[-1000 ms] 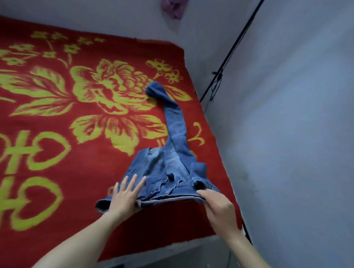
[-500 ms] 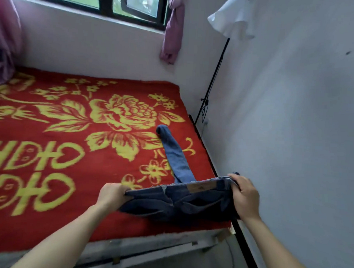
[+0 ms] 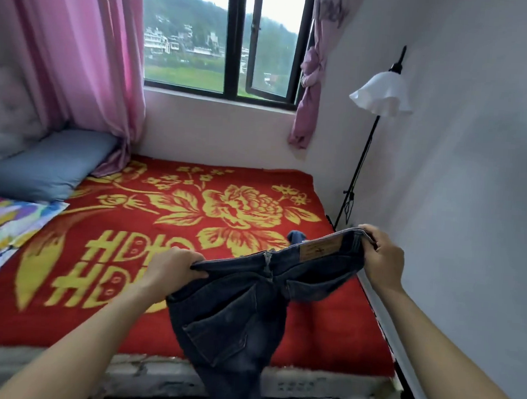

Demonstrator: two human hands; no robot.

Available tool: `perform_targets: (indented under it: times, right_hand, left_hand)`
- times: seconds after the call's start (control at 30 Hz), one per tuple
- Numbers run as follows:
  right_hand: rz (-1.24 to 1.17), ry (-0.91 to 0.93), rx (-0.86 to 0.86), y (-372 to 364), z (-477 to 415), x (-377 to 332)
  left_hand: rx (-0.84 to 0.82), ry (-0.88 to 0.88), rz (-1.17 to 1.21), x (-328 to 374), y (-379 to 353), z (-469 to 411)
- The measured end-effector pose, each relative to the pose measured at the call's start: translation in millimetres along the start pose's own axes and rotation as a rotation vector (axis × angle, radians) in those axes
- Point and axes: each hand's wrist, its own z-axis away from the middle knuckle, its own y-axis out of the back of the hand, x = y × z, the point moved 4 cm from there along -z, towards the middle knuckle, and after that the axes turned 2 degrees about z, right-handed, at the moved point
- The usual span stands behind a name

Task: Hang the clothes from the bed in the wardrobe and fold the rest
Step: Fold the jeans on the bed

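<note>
Both arms reach forward from the bottom corners, forearms bare, and hold the jeans [image 3: 244, 308] up by the waistband over the near part of the bed [image 3: 75, 320]. The left hand [image 3: 173, 263] is a tight fist, knuckles up, with its fingers [image 3: 196, 272] curled over the left end of the band. The right hand [image 3: 383, 257] sits higher and further out, close to the wall [image 3: 470, 195], and is turned back-of-hand toward the camera. Its fingers are wrapped round the right end of the band, so both grips are closed firmly on denim. The band runs taut between them, sloping up to the right, with a tan patch [image 3: 320, 248] showing near the right hand. Below it the dark jeans hang loose with a back pocket [image 3: 218, 334] facing the camera. A leg drops past the bed's front edge and out of the bottom of the view. A bit of blue fabric [image 3: 297, 236] peeks up just behind the band; whether it touches the bed cannot be told. The bed has a red blanket with yellow flowers, a blue pillow [image 3: 44, 163] at its left end and a colourful cloth [image 3: 4, 225] beside that. A lamp [image 3: 380, 92] stands in the far right corner under the window [image 3: 234, 39], with pink curtains [image 3: 80, 52] either side.
</note>
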Motion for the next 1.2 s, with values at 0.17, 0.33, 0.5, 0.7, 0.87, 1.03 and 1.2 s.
perform_targets:
  times: [0.17,0.33,0.5,0.7,0.87,1.03,1.2]
  right_hand:
    - [-0.028,0.097,-0.104,-19,50,-80]
    - [-0.06,0.183,-0.142,-45,127,-189]
    - [-0.063,0.349,-0.192,-62,178,-285]
    - [-0.203,0.45,-0.225,-70,202,-394]
    - [-0.391,0.541,-0.212,-66,195,-484]
    - [-0.5,0.603,-0.147,-61,177,-532]
    - [-0.507,0.558,-0.149,-72,157,-532]
  left_hand:
    - [0.017,0.044,-0.13,-64,34,81]
    - [0.032,0.183,-0.172,-159,79,200]
    - [0.126,0.357,-0.165,-228,116,300]
    - [0.343,0.547,-0.271,-284,174,387]
    - [0.699,0.616,-0.254,-309,242,450]
    - [0.932,0.524,-0.379,-304,299,477]
    - [0.927,0.49,-0.482,-299,324,459]
